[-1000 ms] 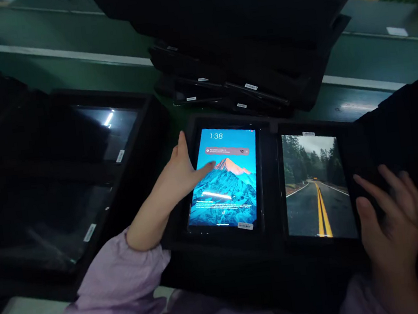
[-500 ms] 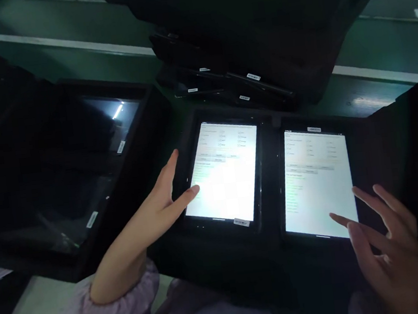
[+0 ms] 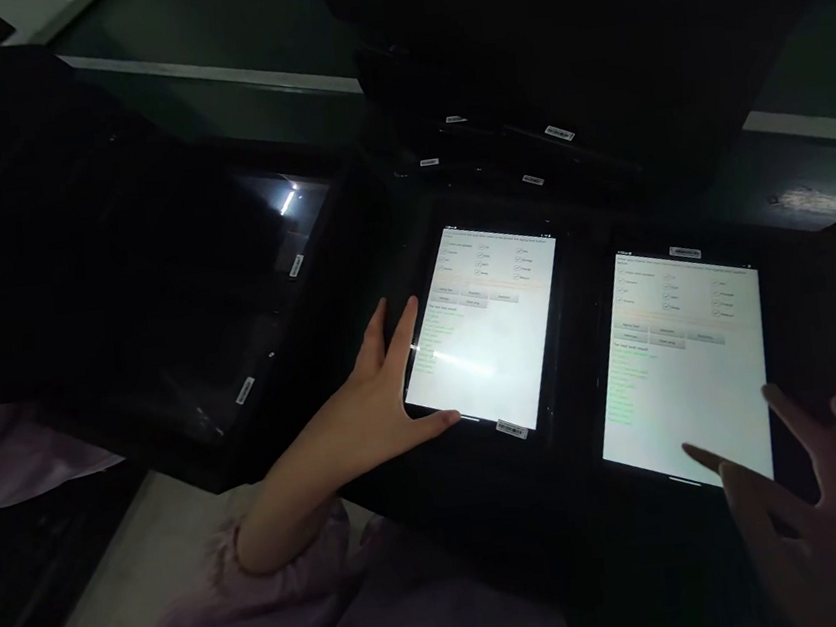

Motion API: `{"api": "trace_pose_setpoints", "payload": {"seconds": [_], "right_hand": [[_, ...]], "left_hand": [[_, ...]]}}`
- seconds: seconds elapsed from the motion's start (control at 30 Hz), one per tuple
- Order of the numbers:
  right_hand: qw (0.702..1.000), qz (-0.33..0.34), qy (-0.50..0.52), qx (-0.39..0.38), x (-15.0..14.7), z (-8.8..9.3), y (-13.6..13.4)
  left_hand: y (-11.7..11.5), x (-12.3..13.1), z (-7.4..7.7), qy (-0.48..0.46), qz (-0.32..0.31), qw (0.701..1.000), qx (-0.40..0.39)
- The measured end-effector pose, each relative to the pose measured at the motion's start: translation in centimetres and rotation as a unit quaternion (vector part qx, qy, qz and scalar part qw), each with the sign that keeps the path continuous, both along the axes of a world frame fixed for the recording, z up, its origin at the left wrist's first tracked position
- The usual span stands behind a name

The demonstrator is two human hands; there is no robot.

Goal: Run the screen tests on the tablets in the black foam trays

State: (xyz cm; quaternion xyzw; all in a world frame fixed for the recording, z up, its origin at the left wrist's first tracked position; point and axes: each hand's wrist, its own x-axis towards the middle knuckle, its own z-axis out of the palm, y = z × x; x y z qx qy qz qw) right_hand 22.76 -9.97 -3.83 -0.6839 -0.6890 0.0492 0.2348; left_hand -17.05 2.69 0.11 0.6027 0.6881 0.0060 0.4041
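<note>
At your 4 o'clock, your right hand (image 3: pixel 825 509) hovers with fingers spread, forefinger over the lower edge of the right tablet (image 3: pixel 684 364); whether it touches the glass I cannot tell. At 9 o'clock of the left tablet (image 3: pixel 491 330), your left hand (image 3: pixel 382 398) lies open, fingers along its side, thumb at the bottom corner. Both lit tablets sit side by side in a black tray (image 3: pixel 579 335). They look thin, stiff, slick and fragile: grip the edges, not the screens. At 12 o'clock lies a dark stack of tablets (image 3: pixel 521 156).

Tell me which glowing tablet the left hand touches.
The left tablet: the left hand lies against its left edge, thumb at its bottom corner. The right tablet is nearer the right hand.
</note>
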Motion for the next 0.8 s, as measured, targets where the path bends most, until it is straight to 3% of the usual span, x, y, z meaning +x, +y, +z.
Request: {"api": "trace_pose_setpoints", "payload": {"seconds": [0.1, 0.2, 0.43, 0.57, 0.8], "right_hand": [[0.997, -0.075, -0.007, 0.035, -1.3, 0.4, 0.5], [0.993, -0.097, 0.017, 0.065, -2.2, 0.8, 0.6], [0.995, 0.001, 0.007, 0.101, -1.0, 0.4, -0.1], [0.994, 0.072, -0.011, 0.085, -0.7, 0.2, -0.1], [0.986, 0.144, 0.026, 0.076, -3.7, 0.9, 1.6]], "left_hand": [[-0.5, 1.3, 0.0, 0.039, 0.001, 0.999, 0.011], [-0.2, 2.5, 0.0, 0.059, 0.004, 0.998, 0.038], [0.4, 3.4, -0.4, -0.045, 0.122, 0.977, 0.17], [0.2, 2.6, -0.4, -0.05, 0.101, 0.981, 0.156], [0.6, 0.2, 0.0, -0.096, 0.054, 0.988, 0.11]]}}
